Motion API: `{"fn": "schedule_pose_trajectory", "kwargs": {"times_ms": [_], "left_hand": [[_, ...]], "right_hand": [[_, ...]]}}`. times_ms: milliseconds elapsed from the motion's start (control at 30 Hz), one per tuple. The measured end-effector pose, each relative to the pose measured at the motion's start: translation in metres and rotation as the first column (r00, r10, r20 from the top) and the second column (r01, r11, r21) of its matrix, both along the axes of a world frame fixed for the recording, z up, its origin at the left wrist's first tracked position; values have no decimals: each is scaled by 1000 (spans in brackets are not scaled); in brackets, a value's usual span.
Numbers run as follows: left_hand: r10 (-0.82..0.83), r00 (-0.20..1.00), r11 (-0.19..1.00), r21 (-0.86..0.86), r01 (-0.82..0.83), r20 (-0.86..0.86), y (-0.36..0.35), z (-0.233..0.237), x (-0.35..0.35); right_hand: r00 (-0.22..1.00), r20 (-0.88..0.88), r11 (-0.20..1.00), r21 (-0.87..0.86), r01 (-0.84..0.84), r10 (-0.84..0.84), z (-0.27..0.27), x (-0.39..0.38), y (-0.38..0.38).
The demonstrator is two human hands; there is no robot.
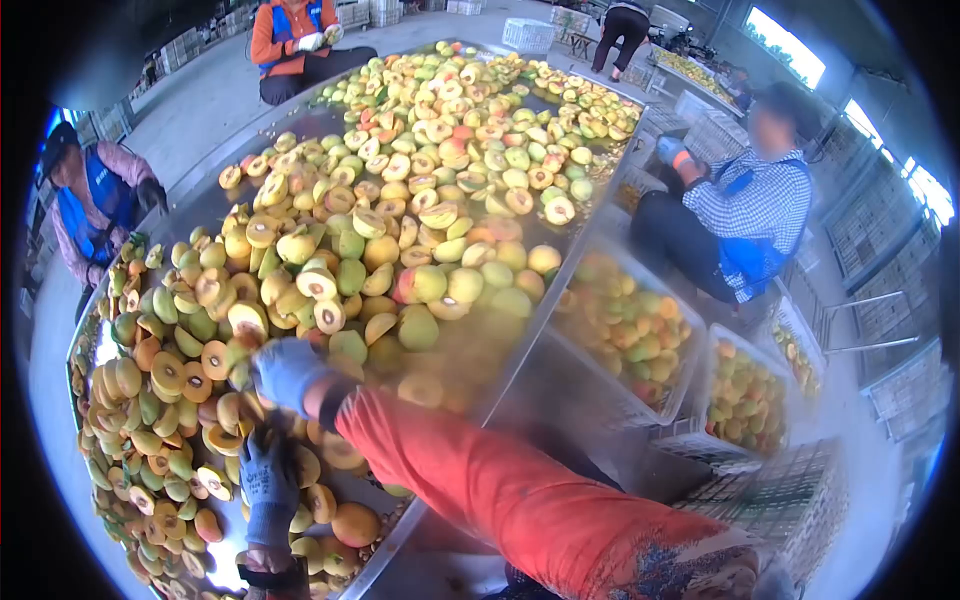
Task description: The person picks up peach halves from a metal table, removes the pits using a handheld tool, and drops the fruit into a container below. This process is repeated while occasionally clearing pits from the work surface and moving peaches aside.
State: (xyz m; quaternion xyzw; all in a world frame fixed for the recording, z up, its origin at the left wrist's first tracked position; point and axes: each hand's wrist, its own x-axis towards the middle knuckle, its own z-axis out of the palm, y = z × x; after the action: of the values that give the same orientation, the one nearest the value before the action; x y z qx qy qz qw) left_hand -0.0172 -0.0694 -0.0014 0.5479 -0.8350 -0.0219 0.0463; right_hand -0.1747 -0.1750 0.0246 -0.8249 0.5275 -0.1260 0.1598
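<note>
Yellow-green peaches (375,250), many cut in half with brown centres showing, are heaped on a metal table (515,365). My right hand (287,375), in a blue-grey glove below a red sleeve, reaches across the heap. Its fingers are closed around a blurred green-and-red peach (240,362); the grip is partly smeared by motion. Just below, my left hand (268,472) lies over the cut fruit in a grey glove with dark fingers. Its thumb stands apart from the fingers, and I see nothing held in it. Peach halves (214,482) lie beside that hand.
White crates of peaches (655,415) stand on the floor at the right, below the table's metal edge. A person in a checked shirt (750,205) sits there. Others, in an orange top (285,45) and a blue vest (105,200), are across the table.
</note>
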Motion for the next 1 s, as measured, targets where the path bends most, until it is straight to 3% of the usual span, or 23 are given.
{"fn": "schedule_pose_trajectory", "kwargs": {"times_ms": [33, 100, 167, 233, 300, 333, 367, 433, 467, 500, 567, 633, 667, 700, 733, 800, 833, 867, 933, 1000], "left_hand": [[35, 995, 999, 43, -31, -92, 5, 3, 0], [44, 991, 998, 41, -40, -122, 18, 10, 1], [210, 969, 966, 183, -185, -132, 24, 13, 9], [204, 965, 974, 134, -183, -165, 34, 18, 15], [230, 869, 973, 133, -190, -438, 36, 9, 31], [205, 831, 978, 72, -197, -516, 34, -1, 45], [197, 833, 979, 63, -193, -517, 36, 2, 52], [155, 694, 968, -33, -250, -703, 45, 13, 62], [163, 634, 967, -6, -256, -756, 55, 25, 62], [126, 466, 981, 41, -189, -876, 67, 35, 58], [143, 381, 985, 92, -149, -914, 118, 90, 10], [286, 389, 956, 236, -171, -876, 155, 100, -16], [237, 554, 970, 160, -186, -798, 171, 94, -28], [262, 577, 965, 194, -178, -774, 183, 74, -34], [270, 564, 962, 242, -125, -780, 197, 70, -43], [321, 497, 931, 364, -12, -806, 220, 70, -62], [351, 467, 909, 415, 36, -812, 231, 69, -69], [381, 441, 886, 458, 78, -813, 240, 67, -73], [435, 395, 842, 521, 142, -809, 257, 61, -82], [486, 342, 809, 562, 173, -805, 270, 55, -84]], "right_hand": [[994, 59, 994, -58, 96, -93, -9, 7, 12], [995, -61, 995, -69, 75, -80, 6, 4, 44], [993, -112, 999, -40, 30, -34, 27, -8, 61], [987, -162, 1000, -3, -16, 15, 53, -18, 82], [999, 38, 999, -36, 34, -32, 79, -28, 106], [988, 152, 994, -99, 46, -31, 80, -32, 119], [988, 154, 993, -108, 50, -33, 82, -38, 133], [899, 436, 991, -134, 14, 46, 83, -49, 164], [897, 439, 990, -138, 14, 49, 82, -54, 181], [845, 535, 998, -54, 25, 8, 80, -59, 199], [779, 626, 999, 29, 31, -42, 60, -51, 222], [379, 896, 898, 345, -272, -230, 20, -39, 241], [384, 887, 898, 365, -245, -256, 18, -41, 257], [387, 877, 897, 387, -214, -285, 17, -44, 273], [535, 831, 976, 210, -54, -149, 9, -46, 286], [449, 852, 921, 365, -138, -271, 2, -58, 308], [368, 870, 891, 414, -184, -328, 7, -67, 321], [362, 873, 894, 410, -179, -328, 10, -74, 329], [524, 788, 878, 456, -145, -323, 14, -86, 341], [573, 758, 876, 463, -137, -311, 29, -96, 353]]}}
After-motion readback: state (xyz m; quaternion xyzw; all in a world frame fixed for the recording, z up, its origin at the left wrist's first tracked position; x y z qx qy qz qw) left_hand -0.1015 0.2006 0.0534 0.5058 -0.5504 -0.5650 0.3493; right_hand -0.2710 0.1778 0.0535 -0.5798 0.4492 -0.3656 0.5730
